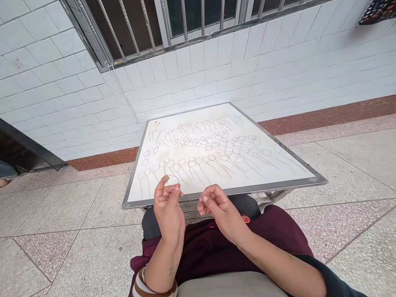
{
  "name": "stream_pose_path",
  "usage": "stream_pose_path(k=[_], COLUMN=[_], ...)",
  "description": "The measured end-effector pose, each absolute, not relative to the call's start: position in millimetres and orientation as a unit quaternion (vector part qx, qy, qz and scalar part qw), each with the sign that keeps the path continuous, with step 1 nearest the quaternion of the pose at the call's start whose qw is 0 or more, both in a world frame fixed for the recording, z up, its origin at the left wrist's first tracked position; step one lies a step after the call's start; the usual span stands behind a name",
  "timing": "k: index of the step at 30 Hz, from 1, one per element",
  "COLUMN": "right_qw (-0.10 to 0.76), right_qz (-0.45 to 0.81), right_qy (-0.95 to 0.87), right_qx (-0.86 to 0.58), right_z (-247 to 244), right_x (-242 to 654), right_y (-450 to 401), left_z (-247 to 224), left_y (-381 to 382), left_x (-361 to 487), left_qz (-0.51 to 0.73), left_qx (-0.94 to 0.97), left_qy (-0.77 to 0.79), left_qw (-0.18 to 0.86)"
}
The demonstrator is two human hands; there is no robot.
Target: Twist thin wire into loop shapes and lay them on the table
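Note:
My left hand (168, 210) is raised over the near edge of the table, thumb and forefinger pinched on a thin, dark looped wire (175, 177). A tan wrap covers the tip of one of its fingers. To its right, my right hand (218, 208) has its fingers curled and the thumb pressed to the forefinger; whatever lies in that pinch is too fine to make out. Beyond both hands, rows of wires (192, 165) with a round loop and two long tails lie on the white table (262, 123). Across its middle runs a row of small double-loop wires (189, 142).
A grey metal rim (229, 192) borders the table. At its far left corner sits a small red and white object (157, 123). Behind stands a white tiled wall (192, 80) with a barred window (192, 18). My lap, in maroon cloth (201, 251), is below my hands.

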State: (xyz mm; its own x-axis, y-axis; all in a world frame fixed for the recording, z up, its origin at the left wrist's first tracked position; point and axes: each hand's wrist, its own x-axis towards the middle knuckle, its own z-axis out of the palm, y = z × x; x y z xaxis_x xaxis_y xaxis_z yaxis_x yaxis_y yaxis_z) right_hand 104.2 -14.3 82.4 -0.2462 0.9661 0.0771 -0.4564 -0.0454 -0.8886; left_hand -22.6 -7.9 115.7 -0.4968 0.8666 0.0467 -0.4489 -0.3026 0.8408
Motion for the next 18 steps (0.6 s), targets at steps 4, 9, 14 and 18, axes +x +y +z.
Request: stream_pose_path(k=[4, 9, 14, 18], right_qw=[0.547, 0.522, 0.536, 0.497], right_qz=[0.665, 0.638, 0.346, 0.142], right_qy=[-0.419, -0.480, -0.686, -0.795], right_qx=[-0.288, -0.301, -0.351, -0.318], right_z=[78.8, 65.5, 73.5, 91.8], right_x=[100.1, 101.1, 110.1, 105.4], right_y=[-14.1, -12.1, -17.5, -20.3], left_z=[112.7, 110.0, 108.4, 104.2], left_y=[-5.7, -1.6, -4.3, -11.5], left_x=[-26.9, -40.0, -45.2, -33.8], left_qz=[0.771, 0.779, 0.764, 0.732], left_qx=[0.240, 0.229, 0.292, 0.335], left_qy=[0.406, 0.427, 0.478, 0.489], left_qw=[0.427, 0.398, 0.320, 0.336])
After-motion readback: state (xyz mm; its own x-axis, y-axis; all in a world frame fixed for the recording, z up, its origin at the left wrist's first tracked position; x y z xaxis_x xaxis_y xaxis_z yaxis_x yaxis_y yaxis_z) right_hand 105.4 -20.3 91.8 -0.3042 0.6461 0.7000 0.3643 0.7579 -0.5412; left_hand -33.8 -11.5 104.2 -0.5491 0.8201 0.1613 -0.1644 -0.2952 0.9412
